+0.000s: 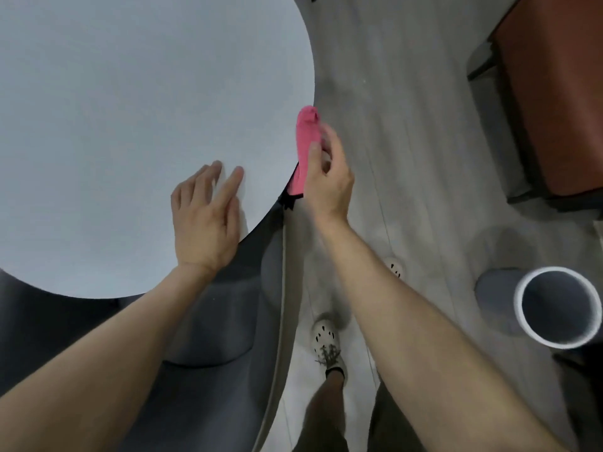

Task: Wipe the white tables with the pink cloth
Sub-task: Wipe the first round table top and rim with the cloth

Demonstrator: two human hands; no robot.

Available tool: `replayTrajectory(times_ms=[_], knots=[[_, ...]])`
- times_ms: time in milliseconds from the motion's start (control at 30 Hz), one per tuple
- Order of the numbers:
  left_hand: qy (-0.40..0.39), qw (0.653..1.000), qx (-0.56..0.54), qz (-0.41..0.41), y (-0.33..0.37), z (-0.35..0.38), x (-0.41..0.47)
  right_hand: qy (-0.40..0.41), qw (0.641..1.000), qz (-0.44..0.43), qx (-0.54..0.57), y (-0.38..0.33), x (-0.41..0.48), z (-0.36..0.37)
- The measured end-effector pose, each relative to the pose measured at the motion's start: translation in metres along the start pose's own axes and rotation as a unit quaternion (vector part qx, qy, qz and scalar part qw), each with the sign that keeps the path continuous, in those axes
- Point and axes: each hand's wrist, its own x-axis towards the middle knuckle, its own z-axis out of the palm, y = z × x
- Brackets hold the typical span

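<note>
White desk [130, 109], grey floor [408, 93].
Right hand [328, 181] gripped a bunched pink cloth [306, 132] at the rim; left hand [204, 220] rested flat.

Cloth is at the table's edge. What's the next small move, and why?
Probably sweep the right hand inward so the pink cloth lies flat on the white table. The cloth is bunched at the rim, mostly off the top, while the left hand rests open on the tabletop.

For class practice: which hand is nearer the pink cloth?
Right. The right hand grips the pink cloth; the left hand is over the white table, apart from it.
</note>
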Motion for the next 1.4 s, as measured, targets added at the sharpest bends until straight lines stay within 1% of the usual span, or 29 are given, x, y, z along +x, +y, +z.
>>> replayTrajectory(times_ms=[33, 133, 267, 367, 467, 533, 600, 667, 733, 800, 867, 967, 1033, 1133, 1233, 1267, 1333, 1400], knots=[[-0.003, 1.0, -0.001, -0.001, 0.0, 0.0, 0.001, 0.018, 1.0, 0.004, 0.008, 0.003, 0.006, 0.003], [-0.004, 1.0, 0.006, -0.005, 0.0, 0.001, 0.0, 0.033, 0.999, -0.011, 0.009, 0.004, 0.004, 0.024], [-0.013, 1.0, 0.004, -0.008, -0.001, -0.001, -0.001, 0.085, 0.995, -0.046, 0.021, 0.01, -0.058, 0.05], [-0.013, 1.0, 0.007, -0.006, -0.001, -0.002, 0.0, 0.097, 0.992, -0.064, 0.057, 0.021, -0.091, 0.056], [-0.013, 1.0, 0.011, -0.01, 0.0, -0.002, 0.002, 0.122, 0.989, -0.046, 0.07, 0.015, -0.068, 0.059], [-0.011, 1.0, 0.011, -0.016, 0.001, -0.002, 0.0, 0.132, 0.988, -0.045, 0.065, 0.002, -0.026, 0.059], [-0.006, 1.0, 0.009, -0.014, 0.003, -0.003, 0.001, 0.138, 0.987, -0.062, 0.061, -0.009, 0.022, 0.057], [-0.005, 1.0, 0.012, -0.014, 0.003, -0.001, 0.003, 0.131, 0.987, -0.085, 0.048, -0.012, 0.053, 0.056], [-0.008, 1.0, 0.017, -0.017, 0.003, -0.001, 0.002, 0.113, 0.989, -0.077, 0.051, -0.009, 0.046, 0.057], [-0.012, 1.0, 0.018, -0.019, 0.004, -0.003, 0.002, 0.104, 0.991, -0.063, 0.048, -0.004, 0.002, 0.059], [-0.015, 1.0, 0.016, -0.016, 0.004, -0.004, 0.002, 0.097, 0.992, -0.07, 0.032, 0.005, -0.054, 0.058], [-0.018, 0.999, 0.02, -0.021, 0.003, -0.003, 0.002, 0.049, 0.997, -0.06, 0.023, 0.01, -0.109, 0.055], [-0.019, 0.999, 0.017, -0.021, 0.003, -0.003, 0.001, 0.038, 0.997, -0.06, 0.024, 0.008, -0.092, 0.051], [-0.016, 1.0, 0.015, -0.018, 0.004, -0.004, 0.002, 0.039, 0.998, -0.055, 0.018, -0.002, -0.005, 0.051], [-0.019, 0.999, 0.018, -0.019, 0.005, -0.004, 0.002, 0.004, 0.999, -0.027, 0.045, -0.017, 0.074, 0.045], [-0.019, 0.999, 0.02, -0.02, 0.005, -0.004, 0.001, -0.005, 0.998, -0.028, 0.055, -0.019, 0.081, 0.044], [-0.019, 0.999, 0.02, -0.022, 0.004, -0.004, 0.001, 0.002, 0.997, -0.032, 0.07, -0.017, 0.065, 0.044], [-0.018, 0.999, 0.015, -0.022, 0.004, -0.004, 0.0, 0.049, 0.996, -0.039, 0.061, -0.01, 0.019, 0.047]])
